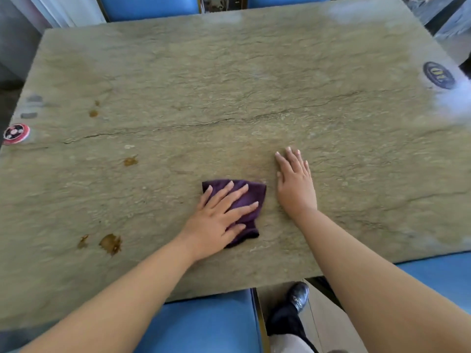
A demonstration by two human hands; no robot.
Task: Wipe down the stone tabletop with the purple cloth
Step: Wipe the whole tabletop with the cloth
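Note:
The stone tabletop point(229, 85) is greenish-grey and rough, with a long dark crack running across its middle. A folded purple cloth point(251, 197) lies on it near the front edge. My left hand point(219, 220) presses flat on the cloth, fingers spread, covering its lower left part. My right hand point(295, 184) rests flat on the bare stone just right of the cloth, fingers together, holding nothing. Brown stains mark the left side: a large one point(110, 243) near the front, one point(130, 161) further back, and a small one point(93, 113) beyond it.
A red and white round coaster point(15, 133) sits at the table's left edge. A dark blue oval coaster point(439, 75) lies at the far right. Blue chair seats point(204, 324) stand at the front and back. My black shoe point(298, 294) shows below the table edge.

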